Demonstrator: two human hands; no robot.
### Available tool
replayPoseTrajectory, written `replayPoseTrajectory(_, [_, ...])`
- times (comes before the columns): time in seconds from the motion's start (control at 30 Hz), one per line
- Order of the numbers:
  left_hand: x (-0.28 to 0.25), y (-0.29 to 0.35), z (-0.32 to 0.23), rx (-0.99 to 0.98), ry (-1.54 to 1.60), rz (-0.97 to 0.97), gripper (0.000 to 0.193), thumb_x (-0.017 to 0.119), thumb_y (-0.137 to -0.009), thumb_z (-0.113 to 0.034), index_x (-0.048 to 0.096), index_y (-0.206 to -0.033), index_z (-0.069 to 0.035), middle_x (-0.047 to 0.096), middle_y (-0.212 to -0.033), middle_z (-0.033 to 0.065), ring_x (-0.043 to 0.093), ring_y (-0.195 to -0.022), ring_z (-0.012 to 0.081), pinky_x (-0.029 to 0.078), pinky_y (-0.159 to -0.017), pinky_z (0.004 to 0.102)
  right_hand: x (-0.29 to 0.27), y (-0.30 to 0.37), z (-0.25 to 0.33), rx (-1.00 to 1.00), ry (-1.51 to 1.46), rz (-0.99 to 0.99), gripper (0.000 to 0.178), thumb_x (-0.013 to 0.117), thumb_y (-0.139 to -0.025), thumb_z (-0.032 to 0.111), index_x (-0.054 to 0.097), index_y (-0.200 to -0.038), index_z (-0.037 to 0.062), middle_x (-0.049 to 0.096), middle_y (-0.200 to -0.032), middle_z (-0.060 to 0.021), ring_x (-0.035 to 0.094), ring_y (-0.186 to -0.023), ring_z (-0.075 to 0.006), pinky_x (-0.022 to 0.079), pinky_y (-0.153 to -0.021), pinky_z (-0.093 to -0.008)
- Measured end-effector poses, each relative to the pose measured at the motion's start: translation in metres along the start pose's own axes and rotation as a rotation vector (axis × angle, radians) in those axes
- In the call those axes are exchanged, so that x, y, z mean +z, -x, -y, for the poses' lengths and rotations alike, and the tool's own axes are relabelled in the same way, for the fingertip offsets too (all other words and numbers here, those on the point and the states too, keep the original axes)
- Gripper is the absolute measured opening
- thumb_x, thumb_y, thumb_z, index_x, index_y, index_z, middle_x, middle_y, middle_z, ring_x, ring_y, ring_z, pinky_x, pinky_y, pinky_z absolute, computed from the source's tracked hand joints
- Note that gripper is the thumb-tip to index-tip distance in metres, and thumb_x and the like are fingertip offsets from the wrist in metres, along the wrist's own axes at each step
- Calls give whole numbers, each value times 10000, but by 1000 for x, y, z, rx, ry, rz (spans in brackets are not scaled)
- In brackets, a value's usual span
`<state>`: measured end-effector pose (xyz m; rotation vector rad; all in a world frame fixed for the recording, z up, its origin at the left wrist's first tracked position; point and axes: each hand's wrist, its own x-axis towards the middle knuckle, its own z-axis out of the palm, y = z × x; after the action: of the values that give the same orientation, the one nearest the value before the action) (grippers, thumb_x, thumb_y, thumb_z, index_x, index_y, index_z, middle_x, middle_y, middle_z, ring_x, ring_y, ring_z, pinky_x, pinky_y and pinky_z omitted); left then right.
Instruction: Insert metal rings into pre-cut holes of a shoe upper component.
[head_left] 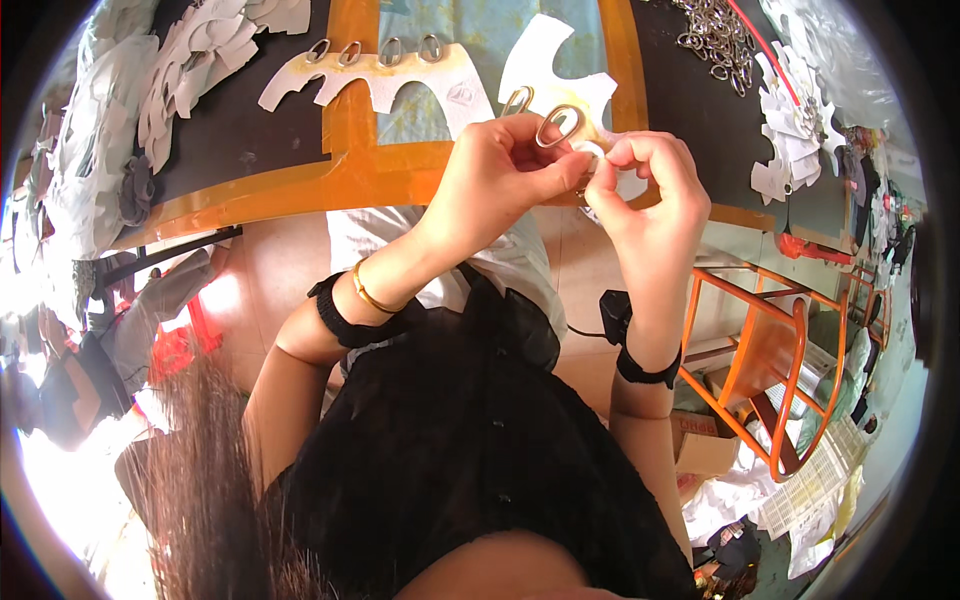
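Observation:
At the table's near edge, both my hands are closed on a white cut piece [540, 65] with curved notches and tabs. My left hand [485, 185] grips it at its near side, close to two oval metal rings [541, 134]. The fingertips of my right hand [660, 190] pinch a small white tab of the same piece, against my left thumb. What lies between the fingertips is partly hidden. Left of my hands, a similar white piece [450, 75] lies flat, with several oval metal rings [392, 51] along its far edge.
Loose metal rings [715, 40] lie heaped at the far right. White cut pieces are piled at the far left [205, 60] and right [790, 130]. Orange tape [270, 198] borders the dark table. An orange-framed chair [765, 350] stands right of me.

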<state>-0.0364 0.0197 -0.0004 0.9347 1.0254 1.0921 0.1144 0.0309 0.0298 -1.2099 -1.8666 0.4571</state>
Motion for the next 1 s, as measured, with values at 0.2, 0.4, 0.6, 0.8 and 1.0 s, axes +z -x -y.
replayPoseTrajectory(0.2, [-5,3,-1,-13,69,52,120,647,-823,-101,604,-839,10,643,-804,53,589,-718,73,514,-678,228,6,2,8,-97,0,-13,202,646,-631,-47,526,-766,43,585,-752,-45,528,-664,-195,448,-607,-304])
replayPoseTrajectory(0.4, [2,3,1,31,190,-14,96,637,-820,-76,609,-884,-10,647,-869,62,608,-765,102,530,-712,259,8,5,7,113,-190,1,237,639,-650,-67,553,-839,47,564,-743,-12,454,-628,-110,407,-587,-240])
replayPoseTrajectory(0.6, [5,3,-5,-26,277,-14,138,653,-789,-96,589,-826,21,625,-757,28,566,-697,47,486,-631,203,9,7,8,212,-388,-71,213,625,-698,-63,537,-867,33,557,-779,0,441,-648,-64,405,-607,-219])
replayPoseTrajectory(0.8, [1,3,2,6,195,-42,151,668,-773,-103,585,-820,14,606,-699,10,534,-648,28,441,-572,181,-3,-2,3,232,-449,150,208,628,-729,-30,539,-909,24,563,-806,-14,504,-727,-91,418,-667,-230])
replayPoseTrajectory(1.0, [1,4,2,57,134,-36,207,700,-768,-140,556,-743,6,601,-664,7,523,-623,22,437,-556,184,-9,-4,-4,73,-175,186,144,674,-732,51,616,-861,24,628,-811,-78,609,-761,-191,450,-714,-288])
